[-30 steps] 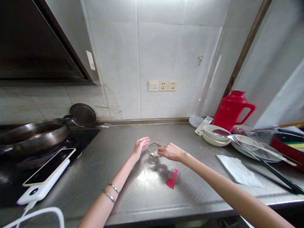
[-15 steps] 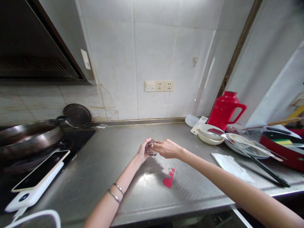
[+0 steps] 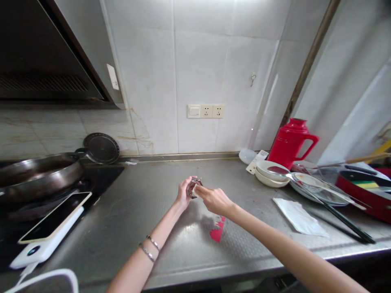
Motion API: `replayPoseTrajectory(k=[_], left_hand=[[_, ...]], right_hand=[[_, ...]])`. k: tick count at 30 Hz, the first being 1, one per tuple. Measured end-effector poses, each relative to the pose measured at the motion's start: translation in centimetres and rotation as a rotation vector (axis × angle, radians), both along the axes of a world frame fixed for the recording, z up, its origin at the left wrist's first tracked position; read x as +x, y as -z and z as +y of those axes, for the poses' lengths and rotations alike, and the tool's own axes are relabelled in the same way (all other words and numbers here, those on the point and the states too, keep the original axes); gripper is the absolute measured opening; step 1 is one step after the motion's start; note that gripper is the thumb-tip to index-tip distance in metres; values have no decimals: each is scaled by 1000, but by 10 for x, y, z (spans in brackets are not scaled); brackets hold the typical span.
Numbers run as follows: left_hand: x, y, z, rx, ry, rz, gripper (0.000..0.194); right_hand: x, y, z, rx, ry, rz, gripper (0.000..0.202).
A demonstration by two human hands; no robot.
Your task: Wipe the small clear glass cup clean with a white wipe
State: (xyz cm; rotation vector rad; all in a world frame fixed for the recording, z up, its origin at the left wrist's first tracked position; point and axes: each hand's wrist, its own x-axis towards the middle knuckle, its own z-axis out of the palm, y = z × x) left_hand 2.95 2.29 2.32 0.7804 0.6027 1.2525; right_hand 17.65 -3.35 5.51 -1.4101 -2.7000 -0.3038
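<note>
Over the middle of the steel counter, my left hand [image 3: 183, 193] grips a small, shiny, faceted glass-like cup [image 3: 191, 188] from its left side, with the opening tilted toward me. My right hand [image 3: 215, 199] is closed, its fingertips at the cup's mouth and pinching a small white scrap [image 3: 196, 192] that looks like tissue. The fingers partly cover both things, so the cup's exact kind is unclear. Below the hands, a torn piece of red paper or film [image 3: 217, 230] lies on the counter.
A folded white tissue [image 3: 299, 217] lies on the right, near bowls [image 3: 270, 179], a long-handled ladle [image 3: 332, 209] and a red thermos [image 3: 288, 142]. On the left are a pan [image 3: 39, 179] on the stove, a phone [image 3: 56, 217] and a white power bank [image 3: 45, 242].
My right hand has shifted slightly lower at the cup, and the cup's mouth now shows more. The left hand keeps its hold. The view has moved slightly.
</note>
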Motion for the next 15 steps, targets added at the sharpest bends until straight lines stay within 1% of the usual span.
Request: replayPoseTrajectory(k=[4, 7, 9, 12, 15], left_hand=[[1, -3, -3, 32, -42, -46, 39], [0, -5, -5, 30, -65, -60, 39], [-1, -5, -5, 21, -88, -67, 38], [-2, -4, -4, -7, -80, -98, 36], [-3, -2, -1, -14, -39, -126, 36]], right_hand=[[-17, 14, -8, -58, 102, 250, 49], [-34, 26, -8, -46, 115, 463, 48], [-44, 34, -5, -36, 117, 561, 41], [-51, 39, 1, -19, 143, 608, 28], [-47, 36, 7, 38, 163, 501, 26]])
